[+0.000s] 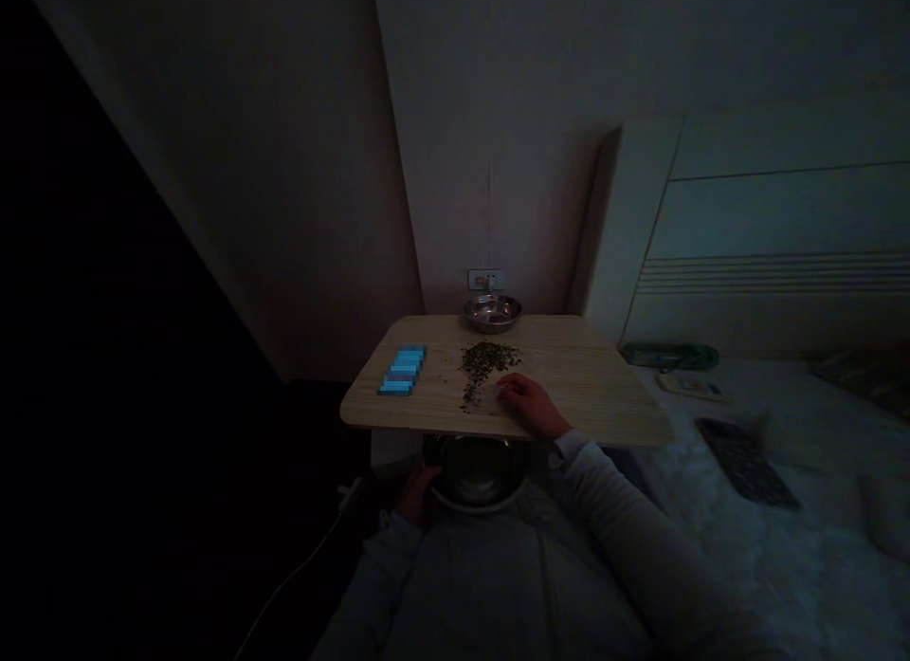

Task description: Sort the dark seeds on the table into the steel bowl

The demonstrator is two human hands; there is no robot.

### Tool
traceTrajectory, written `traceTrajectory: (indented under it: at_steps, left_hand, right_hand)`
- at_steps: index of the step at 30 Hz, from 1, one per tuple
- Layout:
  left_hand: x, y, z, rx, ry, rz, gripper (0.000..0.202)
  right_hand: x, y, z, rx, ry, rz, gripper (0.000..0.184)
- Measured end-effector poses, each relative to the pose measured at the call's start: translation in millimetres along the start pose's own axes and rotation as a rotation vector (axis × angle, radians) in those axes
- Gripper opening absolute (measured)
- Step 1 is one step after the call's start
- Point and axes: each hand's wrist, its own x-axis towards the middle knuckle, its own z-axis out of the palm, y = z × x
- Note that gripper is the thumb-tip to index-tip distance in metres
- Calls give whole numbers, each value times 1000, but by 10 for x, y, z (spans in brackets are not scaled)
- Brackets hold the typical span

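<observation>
**A:** We are logging poor light first; fine detail is failing us. Where are the hands sitting?

**B:** We are seeing the right hand (530, 402) lying palm down on the table (604, 395), fingers loosely bent. It is touching the near end of a thin trail that runs out of the pile of dark grains (487, 362). We cannot tell whether it is pinching any grains.

**A:** And the left hand (416, 495)?

**B:** It is wrapping around the rim of the near bowl (478, 471), holding it just under the table's front edge, below the trail.

**A:** How far along are we judging the work with the grains?

**B:** Early, by our reading. Most of the grains are lying heaped mid-table, and only the thin trail is reaching toward the edge. The near bowl's inside is too dark for us to say whether anything is in it.

**A:** Anything else we are recording?

**B:** A far bowl (492, 311) is standing at the table's back edge, just beyond the pile. A row of blue blocks (404, 370) is lying on the left, well apart from the grains.
</observation>
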Motion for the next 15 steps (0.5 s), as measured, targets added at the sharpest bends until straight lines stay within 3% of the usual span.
traceTrajectory:
  at_steps: [5,15]
  left_hand:
    - [-28,51,12,33,63,29,17]
    - [47,-70,-12,-55,9,-20,27]
  right_hand:
    - [-11,-15,-3,-29,4,18,19]
    - [-35,-42,-5,5,-39,22,16]
